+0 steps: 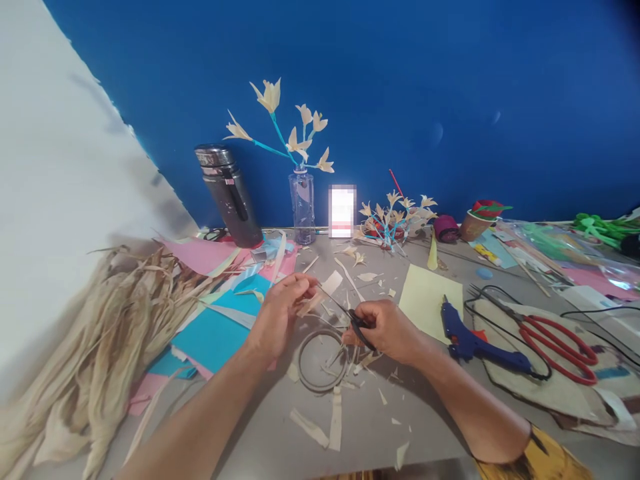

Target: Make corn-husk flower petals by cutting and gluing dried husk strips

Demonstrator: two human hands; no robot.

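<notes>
Over the middle of the table, my left hand point(277, 310) pinches a small pale piece of dried husk point(311, 304) between thumb and fingertips. My right hand point(393, 328) grips a pair of black-handled scissors point(361, 331), its fingers in the handles. The thin blades point up and left, reaching the left fingertips. Whether the blades touch the husk, I cannot tell. Just below the hands lies a grey ring point(301, 365), possibly a coil of wire, among pale husk scraps point(336, 420).
A bundle of dried husks point(95, 360) and coloured paper point(215, 333) lie left. Behind stand a dark flask point(233, 200), a bottle point(303, 207) holding husk flowers point(270, 97), and more flowers point(393, 217). Right are a blue glue gun point(475, 343) with its cord and red-handled scissors point(560, 347).
</notes>
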